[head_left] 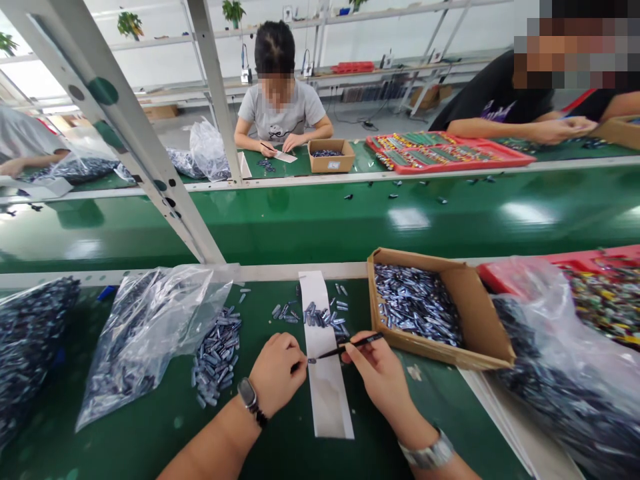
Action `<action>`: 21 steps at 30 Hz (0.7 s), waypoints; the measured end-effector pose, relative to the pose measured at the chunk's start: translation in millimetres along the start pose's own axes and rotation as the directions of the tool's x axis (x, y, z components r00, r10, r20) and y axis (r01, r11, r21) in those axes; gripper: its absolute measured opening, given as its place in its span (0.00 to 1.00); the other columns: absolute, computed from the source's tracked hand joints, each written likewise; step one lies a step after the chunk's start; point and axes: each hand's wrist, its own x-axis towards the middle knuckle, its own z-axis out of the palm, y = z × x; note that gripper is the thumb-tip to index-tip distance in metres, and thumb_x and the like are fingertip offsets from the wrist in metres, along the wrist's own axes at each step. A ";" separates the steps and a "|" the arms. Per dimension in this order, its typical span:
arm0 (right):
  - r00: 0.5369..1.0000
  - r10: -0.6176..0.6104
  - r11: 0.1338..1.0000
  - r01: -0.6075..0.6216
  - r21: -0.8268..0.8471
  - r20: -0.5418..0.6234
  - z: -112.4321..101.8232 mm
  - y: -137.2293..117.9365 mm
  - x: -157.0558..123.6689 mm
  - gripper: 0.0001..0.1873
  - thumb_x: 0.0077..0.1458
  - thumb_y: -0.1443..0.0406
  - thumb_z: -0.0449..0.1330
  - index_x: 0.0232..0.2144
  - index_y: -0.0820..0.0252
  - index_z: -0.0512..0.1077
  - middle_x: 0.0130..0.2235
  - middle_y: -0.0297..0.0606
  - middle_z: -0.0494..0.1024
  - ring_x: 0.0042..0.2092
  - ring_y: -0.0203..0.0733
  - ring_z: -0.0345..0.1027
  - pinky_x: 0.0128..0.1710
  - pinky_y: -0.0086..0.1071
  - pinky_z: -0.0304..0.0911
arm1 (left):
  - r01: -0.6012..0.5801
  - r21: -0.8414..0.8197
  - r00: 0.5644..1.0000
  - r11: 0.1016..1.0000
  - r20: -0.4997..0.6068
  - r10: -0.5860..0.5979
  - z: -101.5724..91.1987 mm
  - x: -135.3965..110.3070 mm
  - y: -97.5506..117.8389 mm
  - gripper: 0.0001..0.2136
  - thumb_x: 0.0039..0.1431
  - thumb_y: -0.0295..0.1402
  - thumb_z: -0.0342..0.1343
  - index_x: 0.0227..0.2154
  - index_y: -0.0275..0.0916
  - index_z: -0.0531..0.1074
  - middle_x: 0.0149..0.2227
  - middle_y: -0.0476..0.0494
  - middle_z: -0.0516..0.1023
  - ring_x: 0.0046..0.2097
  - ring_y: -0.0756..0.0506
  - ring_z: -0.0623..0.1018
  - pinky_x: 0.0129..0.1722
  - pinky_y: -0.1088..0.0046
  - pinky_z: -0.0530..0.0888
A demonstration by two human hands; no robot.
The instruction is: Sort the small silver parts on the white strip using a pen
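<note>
My left hand [280,373] is closed in a pinch over a white paper strip [330,410]. At its fingertips is a small dark part [312,361], too small to make out in detail. My right hand [377,373] grips slim black tweezers [357,342], their points touching or nearly touching that part. Just beyond my hands, several small glossy blue-grey pieces [320,315] lie across the strip and on the green mat beside it. More such pieces form a loose pile [216,360] left of my left hand.
A cardboard box [487,313] of the same pieces stands right of my right hand. Clear plastic bags [145,333] of pieces lie left; another bag [555,373] and a red tray [615,257] are right. A metal post [165,167] rises ahead. Co-workers sit across the green conveyor [300,223].
</note>
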 end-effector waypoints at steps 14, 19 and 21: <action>0.999 -0.032 0.999 0.032 -0.026 -0.003 7.5 -10.7 -1.4 0.41 0.48 0.26 0.89 0.37 0.48 0.83 0.30 0.41 0.89 0.32 0.61 0.91 0.37 0.51 0.92 | 0.030 0.000 0.999 1.000 0.011 -0.030 -1.8 0.5 1.8 0.11 0.68 0.20 0.71 0.35 0.44 0.90 0.41 0.44 0.86 0.45 0.40 0.86 0.49 0.63 0.85; 0.999 -0.043 0.998 0.043 -0.039 0.005 6.2 -9.4 -1.1 0.39 0.51 0.25 0.87 0.38 0.47 0.84 0.30 0.42 0.90 0.33 0.63 0.92 0.38 0.53 0.93 | 0.032 0.003 0.999 0.999 0.013 -0.032 -1.4 0.1 2.3 0.11 0.69 0.20 0.71 0.35 0.44 0.91 0.42 0.44 0.87 0.45 0.40 0.87 0.49 0.62 0.87; 0.999 -0.047 0.998 0.048 -0.042 0.004 6.0 -9.2 -1.2 0.39 0.51 0.26 0.88 0.37 0.46 0.84 0.30 0.41 0.90 0.33 0.62 0.91 0.37 0.53 0.93 | 0.029 0.006 0.999 1.000 0.013 -0.029 -1.2 -0.4 2.0 0.11 0.70 0.21 0.71 0.36 0.44 0.91 0.42 0.43 0.87 0.45 0.39 0.87 0.50 0.62 0.87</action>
